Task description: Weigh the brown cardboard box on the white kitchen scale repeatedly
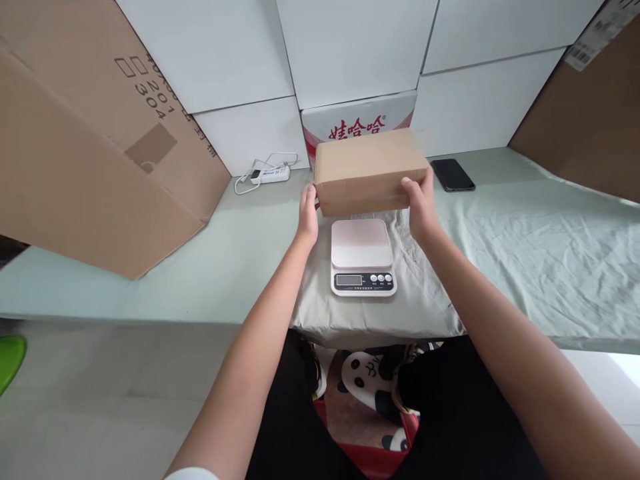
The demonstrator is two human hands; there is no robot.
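Brown cardboard box [370, 170] is gripped at centre frame between left hand [309, 215] and right hand [421, 203], above a kitchen scale [363, 257]; a black phone [453, 175] is seen right.

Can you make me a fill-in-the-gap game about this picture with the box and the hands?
1. Both hands, left and right, hold a brown ____ between them.
2. Right below the box sits a white kitchen ____.
3. On the cloth, right of the box, lies a black ____.
4. The scale has its small screen on the side facing the ____.

Missing words: box; scale; phone; person
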